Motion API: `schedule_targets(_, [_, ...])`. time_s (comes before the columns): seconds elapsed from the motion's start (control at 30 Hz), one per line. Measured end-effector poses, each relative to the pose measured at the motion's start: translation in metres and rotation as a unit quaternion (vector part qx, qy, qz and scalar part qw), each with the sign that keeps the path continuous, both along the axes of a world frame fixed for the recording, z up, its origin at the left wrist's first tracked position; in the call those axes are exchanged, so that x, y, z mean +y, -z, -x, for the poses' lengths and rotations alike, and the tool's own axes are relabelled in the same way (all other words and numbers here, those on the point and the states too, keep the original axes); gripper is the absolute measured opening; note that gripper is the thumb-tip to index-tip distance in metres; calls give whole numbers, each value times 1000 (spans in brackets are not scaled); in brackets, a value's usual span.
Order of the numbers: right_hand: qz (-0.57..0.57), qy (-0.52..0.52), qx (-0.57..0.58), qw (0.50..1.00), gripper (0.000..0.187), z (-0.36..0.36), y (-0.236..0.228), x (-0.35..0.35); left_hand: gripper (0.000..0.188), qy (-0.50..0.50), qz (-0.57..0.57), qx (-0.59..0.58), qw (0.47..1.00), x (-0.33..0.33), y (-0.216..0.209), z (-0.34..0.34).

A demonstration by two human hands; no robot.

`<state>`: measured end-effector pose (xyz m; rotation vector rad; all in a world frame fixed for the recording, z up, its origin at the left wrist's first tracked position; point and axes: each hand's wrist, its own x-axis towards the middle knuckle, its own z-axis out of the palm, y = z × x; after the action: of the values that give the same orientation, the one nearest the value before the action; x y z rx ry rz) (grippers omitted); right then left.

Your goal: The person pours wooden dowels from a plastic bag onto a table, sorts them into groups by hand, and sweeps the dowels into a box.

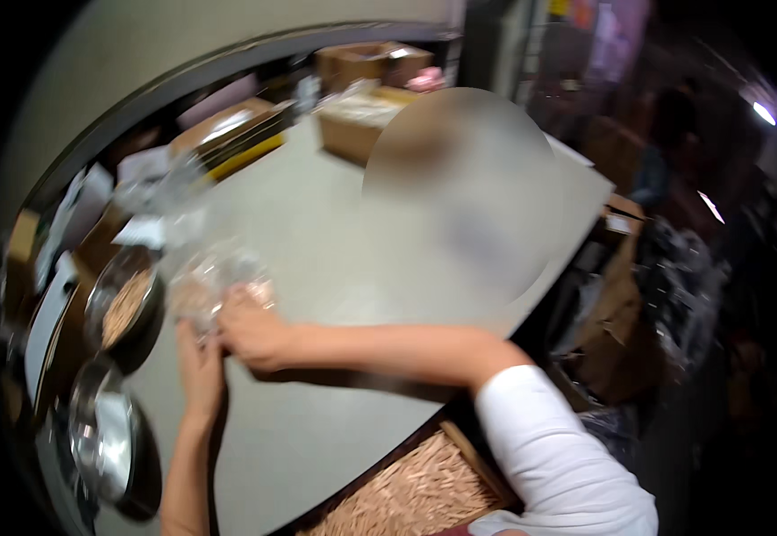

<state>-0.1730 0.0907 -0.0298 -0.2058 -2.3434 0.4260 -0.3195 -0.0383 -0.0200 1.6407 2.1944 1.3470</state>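
Both my hands are together on the left part of the table, at a crinkled clear plastic bag [218,272]. Pale tan or pinkish content shows through the plastic, too smeared to name. My right hand [250,330] reaches across from the right, its fingers closed on the bag's near side. Close beside it, my left hand [199,357] holds the bag's lower left edge, with the fingertips partly hidden by plastic. Left of the hands, a shiny metal bowl [150,308] contains many thin tan sticks [126,308]. Nearer to me stands a second metal bowl [111,456].
The pale table [335,259] carries open cardboard boxes [348,138] along its far side. More clear bags [169,192] lie beyond my hands. A box of short tan pieces [411,491] sits at the near edge. Cardboard and dark plastic [674,286] fill the right side. One far area is blurred.
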Motion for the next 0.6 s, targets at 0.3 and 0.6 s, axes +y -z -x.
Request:
schedule_targets(0.3, [26, 43, -149, 988, 56, 12, -23, 53, 49, 0, -90, -222, 971, 30, 26, 34])
schedule_targets(0.6, [-83, -55, -32, 994, 38, -65, -3, 8, 53, 94, -31, -97, 990, 5, 5, 11])
